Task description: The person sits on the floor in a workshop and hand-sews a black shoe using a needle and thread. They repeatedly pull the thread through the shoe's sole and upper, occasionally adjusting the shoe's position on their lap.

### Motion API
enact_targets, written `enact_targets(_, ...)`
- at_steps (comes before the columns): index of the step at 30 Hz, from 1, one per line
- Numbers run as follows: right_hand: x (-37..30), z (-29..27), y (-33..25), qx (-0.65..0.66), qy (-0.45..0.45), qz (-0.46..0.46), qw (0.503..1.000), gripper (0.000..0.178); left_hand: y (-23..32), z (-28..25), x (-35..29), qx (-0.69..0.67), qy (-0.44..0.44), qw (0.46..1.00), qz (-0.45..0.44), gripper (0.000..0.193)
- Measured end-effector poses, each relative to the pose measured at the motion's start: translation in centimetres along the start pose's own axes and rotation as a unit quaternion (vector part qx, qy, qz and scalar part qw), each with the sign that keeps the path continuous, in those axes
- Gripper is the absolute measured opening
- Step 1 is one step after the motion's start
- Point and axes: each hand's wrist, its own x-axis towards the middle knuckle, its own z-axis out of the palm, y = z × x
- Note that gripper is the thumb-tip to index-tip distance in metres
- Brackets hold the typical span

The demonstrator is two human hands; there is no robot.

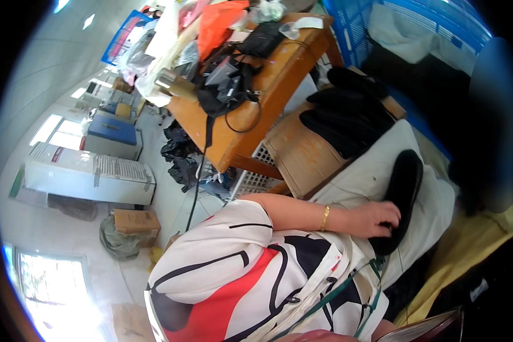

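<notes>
Grip curled, not spread: left hand (382, 219) laid over the near end of a black insole (404, 182), fingers (391, 226) bent down across its edge, apparently clasping it. Cannot see the thumb, so cannot tell how hard the clasp is. Wears a gold bracelet (325, 218) at the wrist, with the forearm reaching out of a white, red and black sleeve (233, 239).

Lies flat, that insole, lengthwise on a white cloth (382, 154) spread over the worktop, far end pointing away from the hand. Looks held at one end so as to keep it from sliding on the smooth cloth while leaving most of its length bare and free. Probably serves as a clean, pale ground against which the dark piece shows well.

Sits just beyond the cloth: a stack of black insoles (347, 108), fanned and overlapping on a brown board (302, 159), near enough to reach, apart from the one in hand. Seems kept as a separate pile so that single pieces stay distinct from the rest.

Stands behind that a wooden table (279, 74), crowded with a black bag (228, 85), a trailing cable and an orange bag (219, 23). Shows a blue crate (439, 28) at the upper right.

Shows nothing clear of the right hand; only a sliver of skin at the lower edge.
</notes>
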Motion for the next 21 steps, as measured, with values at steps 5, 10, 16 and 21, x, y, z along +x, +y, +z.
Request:
enact_targets(5,-0.1,1.4,2.1,0.002,0.022,0.006,1.0,0.022,0.5,-0.4,-0.2,0.015,-0.025,0.999,-0.037,0.018)
enact_targets(10,0.9,1.7,3.2,-0.009,0.044,0.017,0.999,0.02,0.9,-1.1,0.9,0.019,-0.034,0.998,-0.041,0.019)
enact_targets(16,0.5,1.3,3.2,-0.026,0.062,0.003,0.998,0.018,1.6,-2.3,2.6,0.028,-0.067,0.997,-0.03,0.017)
enact_targets(21,0.5,1.1,3.1,-0.034,0.071,0.003,0.997,0.017,2.2,-2.8,2.9,0.049,-0.079,0.995,-0.02,0.017)
